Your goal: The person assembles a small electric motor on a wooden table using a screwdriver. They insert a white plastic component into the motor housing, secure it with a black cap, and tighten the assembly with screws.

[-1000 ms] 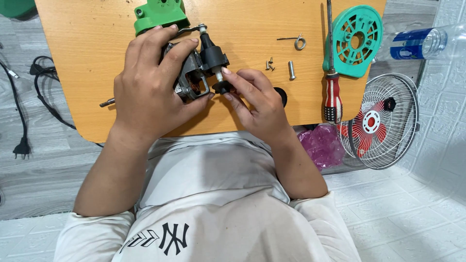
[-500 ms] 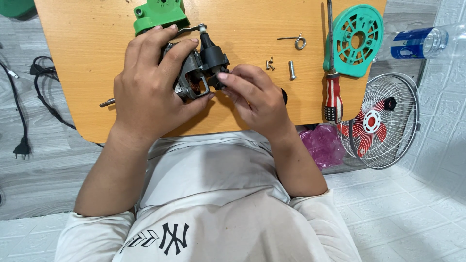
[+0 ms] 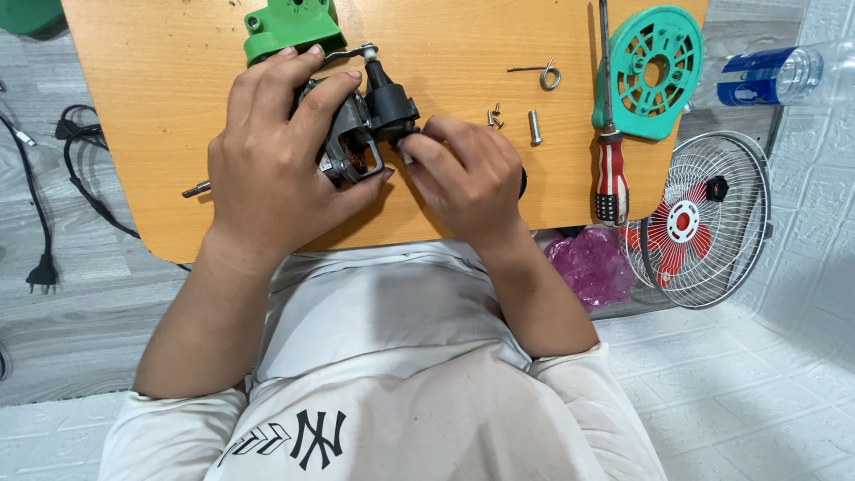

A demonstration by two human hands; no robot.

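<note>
Left hand (image 3: 280,156) grasps fan motor (image 3: 361,134); right hand (image 3: 468,178) pinches its side; shaft (image 3: 198,188) points left.

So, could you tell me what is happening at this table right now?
A person is working on a small fan motor over an orange wooden table. The left hand wraps over the motor body, while the right hand pinches at its black end piece. A green housing lies just behind; loose screws, a red-handled screwdriver and a teal grille cover lie to the right.
</note>
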